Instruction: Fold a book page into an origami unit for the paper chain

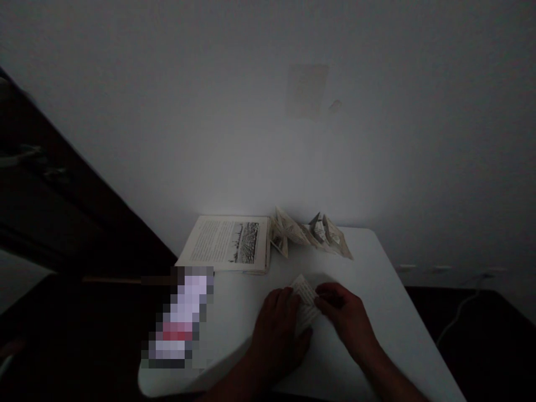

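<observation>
A small folded sheet of printed paper (307, 296) lies on the white table in front of me, turned like a diamond. My left hand (278, 318) holds it from the left, the fingers over its left edge and the thumb near its lower corner. From the other side, my right hand (341, 307) pinches the right corner between thumb and fingertips. Behind the hands stand folded paper boats (288, 229) made of printed pages, with more such boats (329, 231) to their right. The paper's underside is hidden.
An open book (226, 243) with text and a picture lies at the back left of the table (234, 340). In front of it is a blurred-out, bright phone-like object (182, 315). A pale wall (251, 139) rises behind; a dark door (62, 195) stands left.
</observation>
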Available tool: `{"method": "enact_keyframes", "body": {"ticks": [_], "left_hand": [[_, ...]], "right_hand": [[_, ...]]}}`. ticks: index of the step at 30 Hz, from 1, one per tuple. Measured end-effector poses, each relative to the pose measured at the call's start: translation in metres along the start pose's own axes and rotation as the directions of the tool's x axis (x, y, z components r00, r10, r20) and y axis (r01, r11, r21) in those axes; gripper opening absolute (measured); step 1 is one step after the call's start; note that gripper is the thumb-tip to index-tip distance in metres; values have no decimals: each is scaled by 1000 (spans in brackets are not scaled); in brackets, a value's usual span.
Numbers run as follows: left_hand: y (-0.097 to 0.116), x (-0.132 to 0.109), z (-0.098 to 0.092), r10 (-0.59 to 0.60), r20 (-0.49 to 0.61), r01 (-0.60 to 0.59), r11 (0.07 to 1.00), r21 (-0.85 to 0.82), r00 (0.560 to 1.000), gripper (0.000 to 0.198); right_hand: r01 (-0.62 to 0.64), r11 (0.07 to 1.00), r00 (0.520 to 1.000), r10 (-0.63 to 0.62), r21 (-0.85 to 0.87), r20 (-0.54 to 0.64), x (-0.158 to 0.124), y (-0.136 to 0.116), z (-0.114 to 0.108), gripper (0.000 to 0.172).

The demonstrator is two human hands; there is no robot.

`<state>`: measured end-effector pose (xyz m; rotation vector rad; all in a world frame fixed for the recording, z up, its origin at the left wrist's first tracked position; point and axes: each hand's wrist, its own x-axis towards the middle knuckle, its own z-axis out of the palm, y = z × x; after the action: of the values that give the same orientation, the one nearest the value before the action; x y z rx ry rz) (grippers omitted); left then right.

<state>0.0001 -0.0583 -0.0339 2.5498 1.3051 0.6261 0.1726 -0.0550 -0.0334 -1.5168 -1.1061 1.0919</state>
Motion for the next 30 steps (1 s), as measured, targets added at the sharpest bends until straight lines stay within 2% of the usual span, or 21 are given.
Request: {"method": "enact_keyframes", "body": {"ticks": [3,6,8,11,13,15,17,19,20,22,23,24,25,26,27,28,30], "left_hand": [[0,5,3,-24,-29,24,1000,20,999,51],[-4,10,6,-10,-58,11,999,30,998,49],[-7,12,4,2,-86,-3,1000,-22,996,49],[-6,16,-6,-38,-111,9,969,-245,993,43],[-2,18,-15,-97,-46,64,878,-474,994,34],[2,21,-21,-251,85,241,694,-679,964,33],[2,23,-23,-303,198,331,494,-804,932,37],[-3,22,-23,-278,234,327,359,-874,932,37],[-7,21,-23,-254,215,293,328,-898,943,38],[-17,16,-24,-193,113,176,350,-920,975,46],[-21,13,-26,-177,40,111,413,-904,983,51],[-25,10,-28,-139,-11,65,534,-843,990,57],[-29,8,-30,-129,-72,38,691,-721,989,61],[-31,6,-32,-57,-125,-24,822,-570,991,61],[-32,4,-33,48,-141,-104,900,-424,989,56],[-33,4,-33,141,-147,-179,939,-293,979,50],[-33,4,-28,288,-123,-302,946,-116,950,34]], "right_hand": [[-113,947,993,116,300,10,0,2,3,29],[-124,861,992,115,492,48,-1,-1,3,30],[-92,842,996,80,532,45,0,-4,1,25],[-13,893,1000,7,450,13,3,-7,-1,29],[31,930,998,-49,367,39,3,-9,-1,35],[42,940,991,-83,339,108,3,-10,0,39],[20,938,984,-80,345,159,3,-11,1,42],[-16,939,987,-40,343,156,4,-10,0,43],[-33,939,989,-18,343,145,6,-9,-2,43],[-74,935,990,28,348,137,10,-5,-7,44],[-101,932,988,54,348,144,13,-3,-10,44],[-134,931,984,85,339,156,15,-2,-12,46],[-163,933,979,114,321,169,18,-1,-15,47],[-187,937,973,137,294,184,20,-1,-16,49],[-198,945,968,147,260,202,23,-1,-17,49],[-190,957,964,141,218,224,24,-2,-17,50],[-127,987,955,93,102,280,26,-6,-17,46]]}}
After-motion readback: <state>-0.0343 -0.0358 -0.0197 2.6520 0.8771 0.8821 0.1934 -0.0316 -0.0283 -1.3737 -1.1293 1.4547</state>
